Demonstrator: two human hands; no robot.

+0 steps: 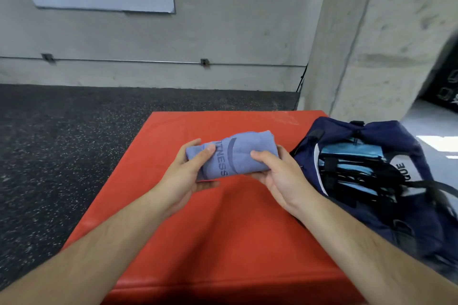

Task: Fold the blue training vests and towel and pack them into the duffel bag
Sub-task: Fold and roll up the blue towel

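Above red mat [223,230]: folded towel [233,153], held compact between left hand [190,173] and right hand [277,176], fingers [207,152] curled round its ends, seemingly to keep the folds. Beside, right: open duffel bag [418,153], vests [352,153] already inside.

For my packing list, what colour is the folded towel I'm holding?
The towel is light blue with darker blue lettering; head view.

Both hands — left hand [188,173], right hand [280,176] — grip folded towel [233,153].
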